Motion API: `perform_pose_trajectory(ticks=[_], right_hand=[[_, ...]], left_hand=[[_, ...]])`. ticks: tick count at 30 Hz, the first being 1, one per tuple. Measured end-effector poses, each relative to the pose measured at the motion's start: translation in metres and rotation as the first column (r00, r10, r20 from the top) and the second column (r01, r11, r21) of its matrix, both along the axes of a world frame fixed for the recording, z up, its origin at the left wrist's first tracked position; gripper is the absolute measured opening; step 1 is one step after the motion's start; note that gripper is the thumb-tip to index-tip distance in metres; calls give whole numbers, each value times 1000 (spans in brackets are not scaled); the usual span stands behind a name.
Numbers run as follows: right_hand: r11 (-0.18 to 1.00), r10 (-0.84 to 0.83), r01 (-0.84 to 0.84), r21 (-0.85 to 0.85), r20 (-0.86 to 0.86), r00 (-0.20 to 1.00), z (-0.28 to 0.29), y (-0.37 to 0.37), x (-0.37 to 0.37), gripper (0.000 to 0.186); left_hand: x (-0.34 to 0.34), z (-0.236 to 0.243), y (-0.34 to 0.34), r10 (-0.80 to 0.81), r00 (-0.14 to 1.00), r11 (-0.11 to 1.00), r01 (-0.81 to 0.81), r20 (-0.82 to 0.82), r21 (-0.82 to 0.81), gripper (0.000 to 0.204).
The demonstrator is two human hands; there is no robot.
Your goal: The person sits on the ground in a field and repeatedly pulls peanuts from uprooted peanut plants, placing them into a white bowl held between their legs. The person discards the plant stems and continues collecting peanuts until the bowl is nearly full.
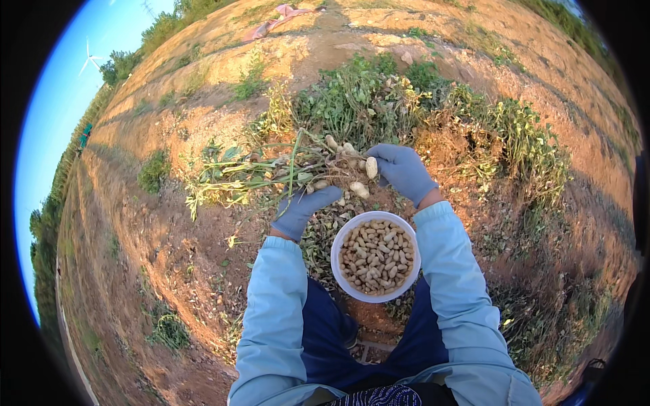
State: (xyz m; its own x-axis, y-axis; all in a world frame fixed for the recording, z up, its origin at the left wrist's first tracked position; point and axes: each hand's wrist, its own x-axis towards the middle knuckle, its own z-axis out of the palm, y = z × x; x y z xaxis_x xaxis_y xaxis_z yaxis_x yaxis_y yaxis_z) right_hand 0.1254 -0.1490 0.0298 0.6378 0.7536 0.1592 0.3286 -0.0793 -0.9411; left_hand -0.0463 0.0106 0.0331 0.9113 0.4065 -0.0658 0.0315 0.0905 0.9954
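A pulled peanut plant [271, 169] lies sideways across my hands, its leafy stems reaching left and its roots with several pods toward the right. My gloved left hand [305, 208] is closed around the stems near the root end. At the root end, my gloved right hand [401, 170] has its fingers closed on a pale peanut pod [372, 168]. More peanut pods [359, 189] hang from the roots between the hands. Below them, a round white bucket [334, 260] between my knees holds many loose peanuts.
A heap of peanut plants [365, 101] lies on the soil just beyond my hands, with more plants [525, 145] to the right. Dry leaves litter the ground around the bucket. A pinkish cloth or sack [274, 21] lies far off on the field.
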Motion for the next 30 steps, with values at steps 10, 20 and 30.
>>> perform_pose_trajectory(ticks=[10,20,30], right_hand=[[995,44,-41,-86,38,998,10,-5,-1,17],[963,-214,126,237,398,892,0,1,1,15],[967,-252,237,94,212,944,17,-1,-18,27]], left_hand=[[2,-13,-4,-172,984,974,176,43,-145,37],[12,-5,-26,58,997,933,-74,-55,-352,41],[13,-9,-31,145,985,987,-137,-91,87,43]])
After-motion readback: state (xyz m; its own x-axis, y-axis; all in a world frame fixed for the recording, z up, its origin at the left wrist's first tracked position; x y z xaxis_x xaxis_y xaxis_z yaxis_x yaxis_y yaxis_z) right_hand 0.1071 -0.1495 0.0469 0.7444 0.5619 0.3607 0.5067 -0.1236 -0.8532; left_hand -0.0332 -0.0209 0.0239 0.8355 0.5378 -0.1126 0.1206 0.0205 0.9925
